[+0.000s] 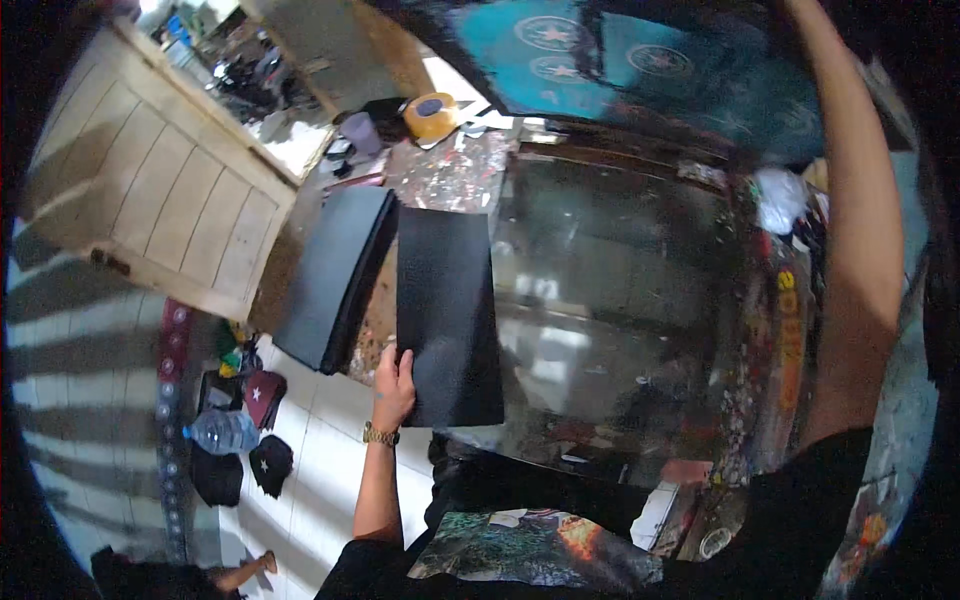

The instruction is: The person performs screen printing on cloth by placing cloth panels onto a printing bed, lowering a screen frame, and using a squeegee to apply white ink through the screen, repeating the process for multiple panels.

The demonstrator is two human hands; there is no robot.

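Note:
My left hand (pixel 394 388), with a gold-coloured watch on the wrist, grips the lower left edge of a flat black rectangular sheet (pixel 447 310). That sheet lies over the left border of a dark glass-topped table (pixel 620 250). Just left of it is a thick stack of similar black sheets (pixel 335 275). My right arm reaches up along the right side, and its hand is beyond the top edge. Near that arm, a teal printing screen (pixel 640 70) with round star emblems stands raised and tilted over the table's far end.
A yellow container (pixel 430 122) and a purple cup (pixel 362 132) stand on the paint-spattered far-left surface. A wooden door (pixel 180 190) is at left. On the floor are a water bottle (pixel 225 432) and several caps (pixel 271 466). Another person's bare limb (pixel 250 572) shows lower left.

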